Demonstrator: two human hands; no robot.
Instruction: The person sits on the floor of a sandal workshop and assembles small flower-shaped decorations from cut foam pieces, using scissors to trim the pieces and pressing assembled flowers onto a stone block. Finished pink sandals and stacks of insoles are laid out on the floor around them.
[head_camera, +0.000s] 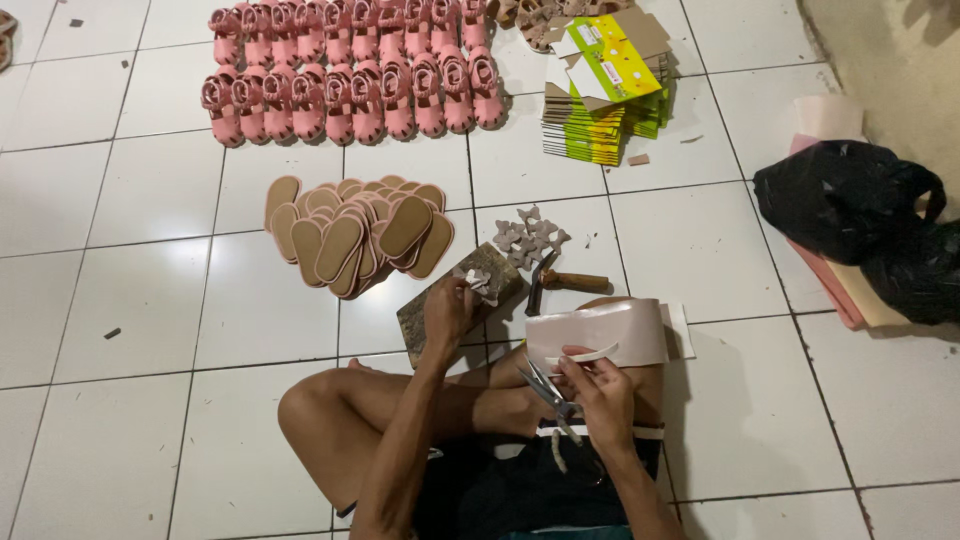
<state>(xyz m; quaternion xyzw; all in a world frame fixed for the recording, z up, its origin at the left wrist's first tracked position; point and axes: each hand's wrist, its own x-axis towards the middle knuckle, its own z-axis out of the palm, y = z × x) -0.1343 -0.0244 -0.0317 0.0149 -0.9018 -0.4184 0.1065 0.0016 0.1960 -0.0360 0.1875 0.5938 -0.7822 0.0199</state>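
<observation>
The right hand (600, 392) is seen closed around a pair of scissors (552, 392), whose blades point up and to the left; a thin, curved pale strip (585, 355) is pinched at the fingertips just above the blades. A sheet of pale pink material (600, 330) is draped over the knee just beyond this hand. The left hand (446, 310) is stretched forward with its fingers curled down onto small grey cut pieces (480, 282) lying on a worn wooden block (425, 318); whether anything is actually gripped cannot be told. A hammer (560, 281) is laid on the white tiled floor (130, 300) just beside the block, and a loose pile of grey cut shapes (528, 237) is found just past it. Further left, tan insoles (355, 235) are heaped in overlapping layers. Farthest off, pink sandals (350, 70) are lined up in two rows, beside a stack of flattened yellow-green boxes (605, 90).
</observation>
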